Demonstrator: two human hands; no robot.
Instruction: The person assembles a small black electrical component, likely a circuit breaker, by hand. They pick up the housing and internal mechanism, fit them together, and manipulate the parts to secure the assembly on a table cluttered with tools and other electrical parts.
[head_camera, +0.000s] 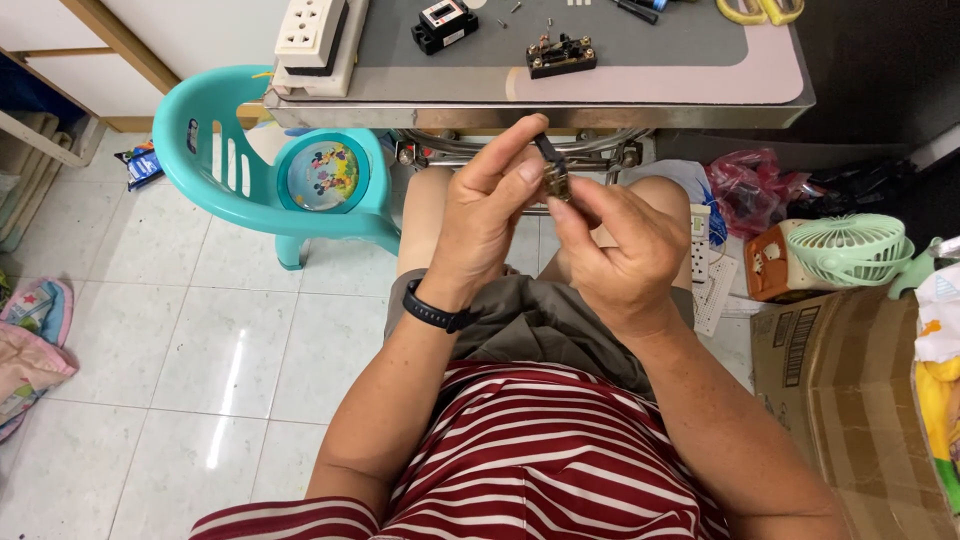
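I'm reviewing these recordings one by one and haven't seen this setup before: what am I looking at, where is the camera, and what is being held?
There is one picture, taken from a camera on the person's head, looking down over a striped shirt and lap. There is no machine, only two bare hands. The left hand, with a dark wristband, and the right hand together pinch a small metal and black part above the knees. Ahead is a table carrying a white socket strip and two black electrical parts. A turquoise plastic chair stands to the left and a small green fan to the right.
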